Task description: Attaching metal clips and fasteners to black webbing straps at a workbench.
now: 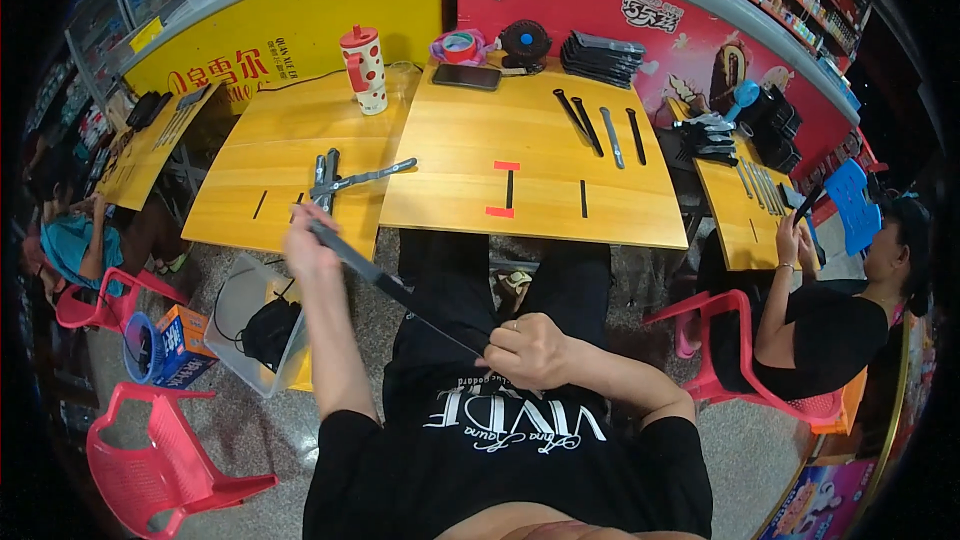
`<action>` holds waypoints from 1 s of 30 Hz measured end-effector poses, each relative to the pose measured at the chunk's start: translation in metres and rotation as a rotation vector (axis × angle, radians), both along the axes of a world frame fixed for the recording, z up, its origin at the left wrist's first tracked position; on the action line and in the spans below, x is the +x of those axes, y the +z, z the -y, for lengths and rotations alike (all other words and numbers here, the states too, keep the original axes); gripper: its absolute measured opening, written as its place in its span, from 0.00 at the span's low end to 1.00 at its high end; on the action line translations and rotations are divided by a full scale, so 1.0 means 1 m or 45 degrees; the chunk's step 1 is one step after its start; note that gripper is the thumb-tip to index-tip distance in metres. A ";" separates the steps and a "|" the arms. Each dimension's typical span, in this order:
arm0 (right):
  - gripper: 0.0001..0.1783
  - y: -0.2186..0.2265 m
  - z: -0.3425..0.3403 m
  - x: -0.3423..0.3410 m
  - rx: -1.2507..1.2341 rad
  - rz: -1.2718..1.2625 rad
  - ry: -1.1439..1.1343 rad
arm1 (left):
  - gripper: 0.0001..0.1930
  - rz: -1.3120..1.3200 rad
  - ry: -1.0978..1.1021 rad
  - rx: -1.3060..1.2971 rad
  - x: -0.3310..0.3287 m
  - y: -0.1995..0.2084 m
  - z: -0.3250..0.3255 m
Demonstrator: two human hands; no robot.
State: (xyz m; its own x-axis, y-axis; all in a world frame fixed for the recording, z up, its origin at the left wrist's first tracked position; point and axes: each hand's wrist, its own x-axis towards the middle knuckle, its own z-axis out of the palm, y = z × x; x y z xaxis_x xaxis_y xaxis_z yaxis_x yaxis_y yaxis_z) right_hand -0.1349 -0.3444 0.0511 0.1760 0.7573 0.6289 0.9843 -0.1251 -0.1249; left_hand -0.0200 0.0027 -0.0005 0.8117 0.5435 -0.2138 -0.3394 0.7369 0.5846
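A long dark grey strap [372, 274] stretches at a slant above my lap. Its upper end is gripped by my left hand [311, 242], near the front edge of the left table. My right hand [529, 351] is closed around the lower end, close to my shirt, and the fingers hide that tip. Beyond my left hand lies a small heap of grey and black straps [326, 178], one of them reaching toward the right-hand table. Several more black straps [578, 122] and a grey strap [612, 137] lie on the table in front of me.
Red tape marks [500, 212] flank a black line on the yellow table [450, 202]. A spotted tumbler [366, 75], phone [467, 77], small fan [525, 41] and stacked black straps [602, 58] stand farther back. A clear bin [240, 325] and pink chair [160, 455] are left; a co-worker [830, 315] sits right.
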 end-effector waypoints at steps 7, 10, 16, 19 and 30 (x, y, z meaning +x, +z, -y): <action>0.10 0.059 0.071 -0.005 -0.248 -0.734 0.179 | 0.15 0.229 0.135 0.132 -0.048 0.030 -0.167; 0.04 0.089 0.090 0.035 -0.330 -1.000 -0.208 | 0.13 0.202 -0.455 0.346 -0.055 0.053 -0.096; 0.04 0.104 0.091 0.202 0.307 -1.084 -0.870 | 0.15 -0.051 -0.850 0.396 -0.045 0.004 0.019; 0.06 0.107 0.080 0.275 0.368 -0.502 -1.031 | 0.15 -0.072 -1.105 0.388 -0.046 -0.013 0.049; 0.04 -0.080 0.051 0.349 -0.390 0.128 -1.374 | 0.13 -0.189 -1.520 0.389 -0.033 -0.060 0.095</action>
